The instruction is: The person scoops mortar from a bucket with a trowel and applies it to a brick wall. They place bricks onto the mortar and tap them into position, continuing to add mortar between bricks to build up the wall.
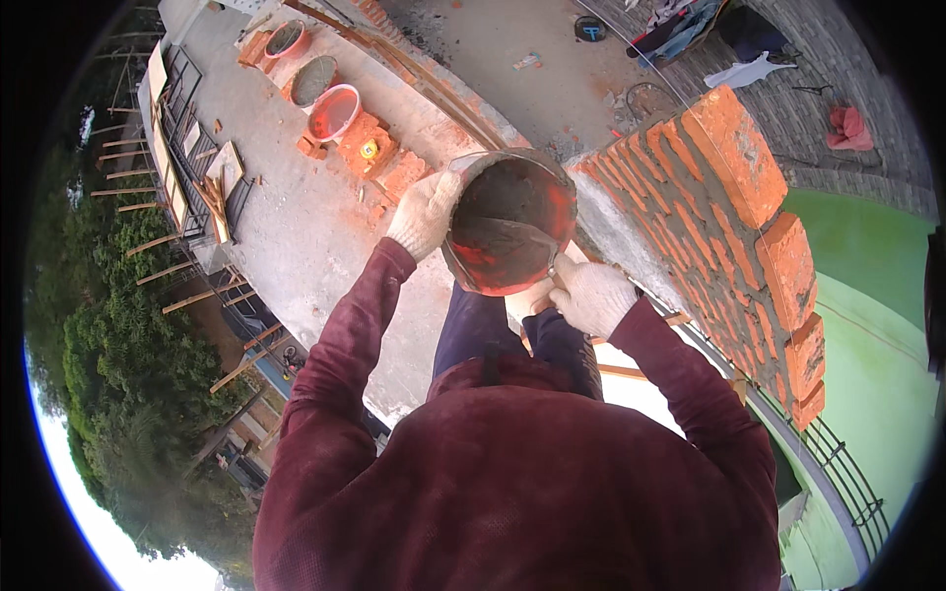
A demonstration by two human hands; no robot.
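Note:
My left hand (pixel 425 214), in a cream knitted glove, grips the left rim of a red bucket (pixel 499 288) caked with grey mortar. The bucket is tilted, its mouth facing up, and wet mortar (pixel 507 192) coats the inside. My right hand (pixel 597 295), gloved too, is closed round the handle of a trowel. The trowel's blade (pixel 505 248) lies inside the bucket against the lower part, smeared with mortar. Something cream-coloured shows under the bucket beside my right hand; what it is I cannot tell.
A brick wall (pixel 690 217) with mortar joints rises at the right, a thin line along its top. Red tubs (pixel 335 111) of mortar and loose bricks (pixel 370 143) with a yellow tape measure (pixel 370 149) stand far left. An edge with trees (pixel 128 345) drops away left.

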